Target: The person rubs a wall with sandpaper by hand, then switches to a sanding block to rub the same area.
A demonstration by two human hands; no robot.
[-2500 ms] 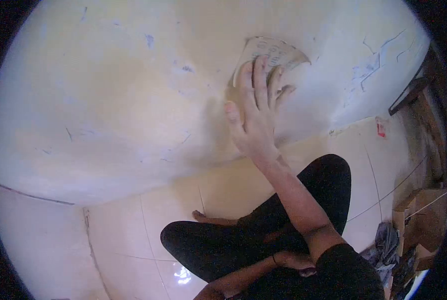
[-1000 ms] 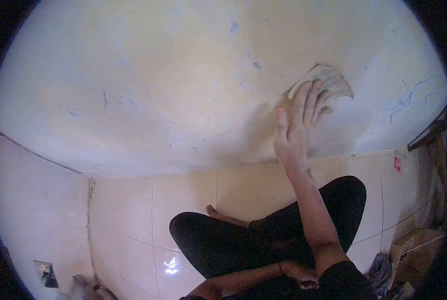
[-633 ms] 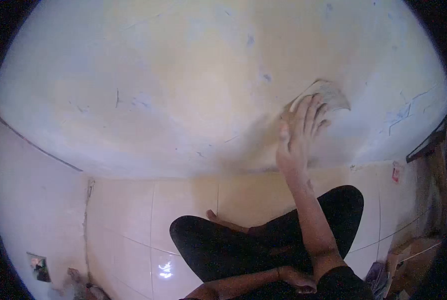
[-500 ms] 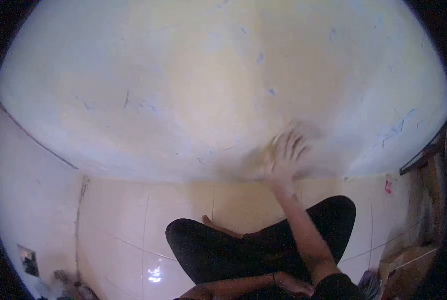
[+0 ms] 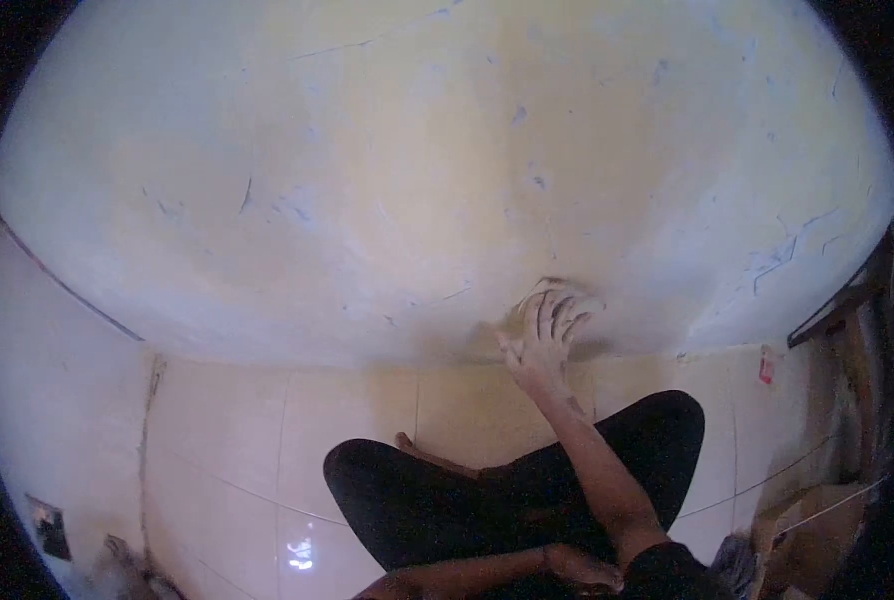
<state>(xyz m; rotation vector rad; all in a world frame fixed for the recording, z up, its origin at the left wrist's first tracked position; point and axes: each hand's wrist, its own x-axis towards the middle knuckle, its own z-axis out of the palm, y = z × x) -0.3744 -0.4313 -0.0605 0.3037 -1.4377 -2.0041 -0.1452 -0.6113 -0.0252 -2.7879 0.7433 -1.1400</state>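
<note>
My right hand (image 5: 544,340) is against the lower part of a pale wall (image 5: 417,200), just above the floor line. Its fingers are spaced and bent over the surface. A pale edge shows around the fingertips, but what lies under the palm, if anything, I cannot make out. My left hand (image 5: 582,568) rests low across my lap, close to my right upper arm, with its fingers loosely extended and nothing seen in them. My crossed legs in black trousers (image 5: 397,500) are below the wall, with part of a bare foot (image 5: 404,440) showing.
Bluish scuffs and cracks (image 5: 782,260) mark the wall. Light floor tiles (image 5: 227,430) run up to its base. To the right are a cardboard box (image 5: 817,530) and a small red-and-white piece (image 5: 766,365). At lower left, a dark picture (image 5: 49,527) is on the side wall.
My right hand has moved left and slightly down along the wall, and looks less blurred. My left hand stays on my lap. The view has shifted slightly.
</note>
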